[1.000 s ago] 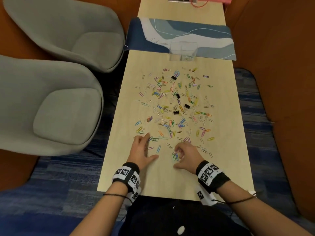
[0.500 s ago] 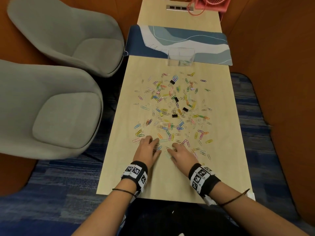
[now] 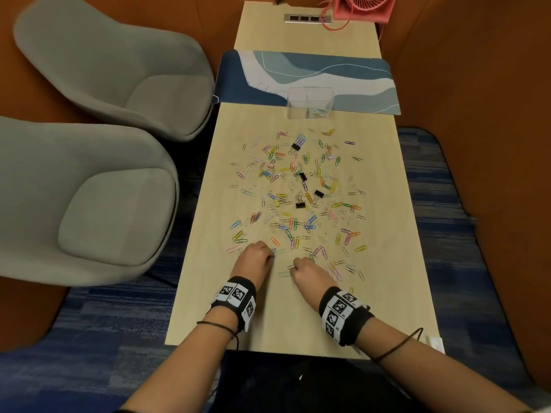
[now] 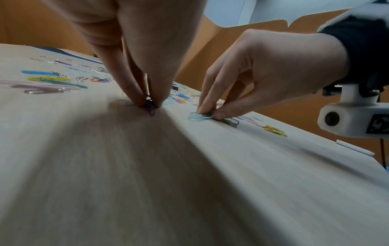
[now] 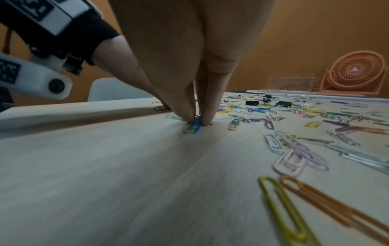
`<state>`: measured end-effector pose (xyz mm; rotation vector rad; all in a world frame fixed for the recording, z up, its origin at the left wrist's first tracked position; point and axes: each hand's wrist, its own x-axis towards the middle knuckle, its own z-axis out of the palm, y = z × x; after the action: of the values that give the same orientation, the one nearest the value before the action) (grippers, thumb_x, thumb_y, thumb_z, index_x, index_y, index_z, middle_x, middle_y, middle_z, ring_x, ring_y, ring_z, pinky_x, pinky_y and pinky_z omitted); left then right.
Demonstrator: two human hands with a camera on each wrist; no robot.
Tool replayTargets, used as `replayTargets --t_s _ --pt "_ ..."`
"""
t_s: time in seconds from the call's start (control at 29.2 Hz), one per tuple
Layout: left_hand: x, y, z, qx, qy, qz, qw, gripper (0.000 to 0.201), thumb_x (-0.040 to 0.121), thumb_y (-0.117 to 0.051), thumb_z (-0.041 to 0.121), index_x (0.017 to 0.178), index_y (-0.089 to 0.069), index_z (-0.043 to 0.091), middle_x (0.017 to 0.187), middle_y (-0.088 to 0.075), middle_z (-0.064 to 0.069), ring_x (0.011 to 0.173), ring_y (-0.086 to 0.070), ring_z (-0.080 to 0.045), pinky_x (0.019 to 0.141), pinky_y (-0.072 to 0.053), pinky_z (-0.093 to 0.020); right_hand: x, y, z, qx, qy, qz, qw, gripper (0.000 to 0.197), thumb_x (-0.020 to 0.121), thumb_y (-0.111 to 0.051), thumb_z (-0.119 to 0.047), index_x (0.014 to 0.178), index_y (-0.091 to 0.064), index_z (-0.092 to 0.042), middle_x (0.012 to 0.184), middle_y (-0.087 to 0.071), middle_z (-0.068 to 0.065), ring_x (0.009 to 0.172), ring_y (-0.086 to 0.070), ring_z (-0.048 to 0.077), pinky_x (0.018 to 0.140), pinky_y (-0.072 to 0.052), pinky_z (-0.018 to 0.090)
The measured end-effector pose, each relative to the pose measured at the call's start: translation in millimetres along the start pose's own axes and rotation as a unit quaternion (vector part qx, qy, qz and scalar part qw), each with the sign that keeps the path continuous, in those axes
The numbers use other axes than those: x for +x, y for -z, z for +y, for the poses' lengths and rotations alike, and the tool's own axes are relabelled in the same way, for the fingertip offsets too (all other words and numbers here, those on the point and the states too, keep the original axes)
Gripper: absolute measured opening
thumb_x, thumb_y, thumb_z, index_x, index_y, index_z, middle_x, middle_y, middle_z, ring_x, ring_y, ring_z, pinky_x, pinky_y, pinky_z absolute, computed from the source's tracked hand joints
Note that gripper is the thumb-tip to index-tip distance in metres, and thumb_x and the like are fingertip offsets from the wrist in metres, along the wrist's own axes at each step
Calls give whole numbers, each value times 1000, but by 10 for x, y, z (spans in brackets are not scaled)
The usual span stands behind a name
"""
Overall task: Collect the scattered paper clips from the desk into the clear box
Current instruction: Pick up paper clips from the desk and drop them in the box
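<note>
Several coloured paper clips (image 3: 298,198) lie scattered over the middle of the light wooden desk (image 3: 286,320). The clear box (image 3: 310,103) stands at the far end on the mat's edge, a few clips inside. My left hand (image 3: 258,255) sits at the near left edge of the scatter, fingertips pinching a purple clip (image 4: 150,109) against the desk. My right hand (image 3: 307,271) is beside it, thumb and fingers pinching a blue clip (image 5: 196,125) with a green one under it. In the left wrist view the right hand (image 4: 207,113) also touches a pale blue clip.
A blue and white desk mat (image 3: 307,80) lies across the far part of the desk. Black binder clips (image 3: 318,193) sit among the paper clips. A pink fan (image 3: 365,7) and a socket strip (image 3: 307,18) are at the far end. Two grey chairs (image 3: 89,186) stand left.
Both hands moved closer together at the near edge of the scatter. The left hand, flat and spread a second ago, now has its fingertips pinched on a clip. The camera view tilted up.
</note>
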<state>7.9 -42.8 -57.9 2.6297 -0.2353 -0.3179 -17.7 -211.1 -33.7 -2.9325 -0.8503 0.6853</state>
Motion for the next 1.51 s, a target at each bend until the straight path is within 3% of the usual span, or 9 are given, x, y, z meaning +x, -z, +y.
replayTargets --t_s 0.31,0.51,0.68,0.79,0.89,1.06,1.23,1.37,1.51 --pt "132 138 82 23 36 -43 998 10 73 -62 8 78 -68 13 77 -68 -5 72 -62 -24 68 -53 -33 148 224 0 -40 33 -40 998 28 82 -46 16 101 -61 3 105 -59 20 97 -57 36 79 -52 43" --pt "185 198 48 -8 64 -18 998 10 76 -70 12 81 -73 20 78 -71 0 70 -58 -14 69 -47 -20 240 305 213 11 -42 -33 999 25 85 -46 12 100 -63 1 99 -62 17 92 -61 32 79 -51 38" --pt "273 244 -90 -98 102 -20 990 15 68 -75 10 66 -73 24 66 -69 8 64 -62 -9 68 -51 -18 384 245 402 201 -153 20 967 25 84 -54 -1 96 -73 -9 96 -70 9 90 -65 24 86 -54 32" --pt "338 299 -190 -139 101 -25 985 18 65 -77 9 59 -70 25 61 -67 10 61 -62 -3 65 -48 -14 403 260 595 360 -227 57 903 12 73 -73 -7 80 -78 -15 82 -73 1 71 -65 10 74 -55 21" --pt "536 469 -245 -210 98 -6 973 13 64 -81 9 61 -74 20 62 -70 7 61 -65 -7 64 -51 -13 479 418 825 513 -259 61 816 11 68 -79 -5 74 -79 -15 76 -74 3 69 -70 16 70 -59 26" --pt "948 1002 -163 -336 74 8 939 17 67 -83 5 64 -75 20 67 -73 -1 67 -69 -19 71 -60 -34 548 953 1093 758 -278 47 588 14 78 -69 9 92 -72 7 94 -72 23 85 -71 28 76 -59 29" --pt "1830 1653 32 -444 33 97 890 10 70 -84 6 73 -76 11 74 -75 -3 70 -70 -16 70 -57 -24 912 1590 1533 872 -253 126 400 16 85 -55 12 99 -63 12 92 -67 21 79 -71 21 70 -59 22" --pt "2715 1918 258 -498 11 178 849 13 71 -83 3 76 -75 11 76 -75 -5 70 -68 -13 67 -55 -19 1363 2088 1941 900 -219 180 330 14 89 -51 9 99 -61 5 83 -69 15 79 -70 18 75 -58 22" --pt "3489 1889 445 -500 -4 198 843 10 71 -83 6 77 -75 9 75 -74 -5 69 -68 -13 69 -56 -21 1783 2381 2274 910 -209 228 274 17 89 -55 5 105 -60 2 87 -69 15 86 -67 19 82 -55 27"
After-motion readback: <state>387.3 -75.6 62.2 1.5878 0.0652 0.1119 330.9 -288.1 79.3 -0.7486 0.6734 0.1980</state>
